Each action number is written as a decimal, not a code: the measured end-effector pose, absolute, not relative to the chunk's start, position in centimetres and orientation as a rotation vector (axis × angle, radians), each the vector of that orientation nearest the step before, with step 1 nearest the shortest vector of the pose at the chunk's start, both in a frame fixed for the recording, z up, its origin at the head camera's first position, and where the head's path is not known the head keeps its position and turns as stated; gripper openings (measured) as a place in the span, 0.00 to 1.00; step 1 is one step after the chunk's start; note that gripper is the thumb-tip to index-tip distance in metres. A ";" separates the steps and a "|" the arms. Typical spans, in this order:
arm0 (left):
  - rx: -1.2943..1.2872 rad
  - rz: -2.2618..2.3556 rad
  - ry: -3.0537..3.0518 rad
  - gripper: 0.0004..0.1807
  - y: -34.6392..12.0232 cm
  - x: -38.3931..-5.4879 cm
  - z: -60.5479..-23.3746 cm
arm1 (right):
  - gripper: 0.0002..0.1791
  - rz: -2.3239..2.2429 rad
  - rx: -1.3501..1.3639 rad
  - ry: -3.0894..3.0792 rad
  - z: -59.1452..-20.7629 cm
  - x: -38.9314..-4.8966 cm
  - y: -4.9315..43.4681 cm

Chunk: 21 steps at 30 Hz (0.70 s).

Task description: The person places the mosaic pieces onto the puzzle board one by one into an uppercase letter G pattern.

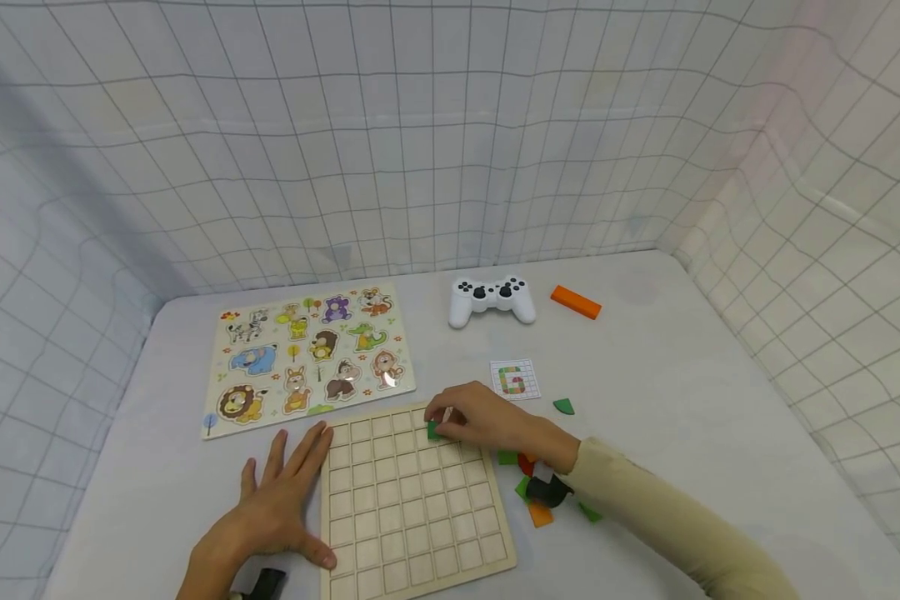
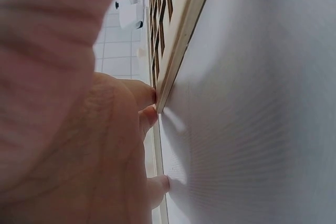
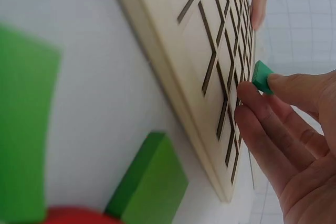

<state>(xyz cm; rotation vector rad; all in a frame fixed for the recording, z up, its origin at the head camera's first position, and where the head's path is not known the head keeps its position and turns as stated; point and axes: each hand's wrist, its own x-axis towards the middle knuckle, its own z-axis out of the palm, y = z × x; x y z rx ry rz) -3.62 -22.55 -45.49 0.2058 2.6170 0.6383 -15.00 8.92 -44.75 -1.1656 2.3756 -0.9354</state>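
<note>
A pale wooden grid board lies at the front of the table. My right hand is over its far right part, pinching a small green tile between thumb and fingers. The tile is at the board's surface; whether it sits inside a square I cannot tell. My left hand spreads its fingers along the board's left side, the thumb and fingertips touching the edge. In the left wrist view, the fingertips meet the board's rim.
Loose green, orange and red pieces lie right of the board, partly under the right wrist. A green quarter-round piece and a card with a G pattern are farther back. Behind stand an animal puzzle, a white game controller and an orange block.
</note>
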 end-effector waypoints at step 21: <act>0.202 0.641 2.615 0.90 -22.4 -3.6 -45.1 | 0.09 -0.761 -1.223 2.421 -44.6 -14.7 6.7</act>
